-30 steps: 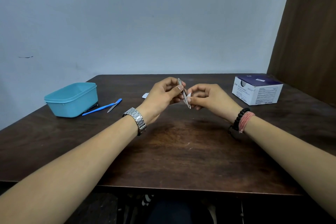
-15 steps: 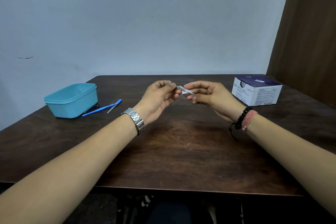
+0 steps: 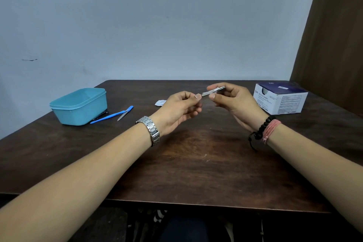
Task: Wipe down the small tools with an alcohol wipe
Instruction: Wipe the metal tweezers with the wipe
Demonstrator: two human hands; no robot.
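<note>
"BD Alcohol Swabs" on box (image 3: 280, 100)

I see a dark brown wooden table (image 3: 196, 173) filling the lower half of my view, grain visible, a lighter worn patch near its centre. Its far edge meets a plain pale blue-grey wall (image 3: 157, 21) at 12 o'clock. The wall carries a short dark scuff mark (image 3: 29, 59) at 10 o'clock. A brown panel (image 3: 337, 41), door or curtain, I can't tell which, runs down at 2 o'clock. Light is even and soft, faint sheen on the tabletop. Under the near table edge at 6 o'clock it is dark.
</note>
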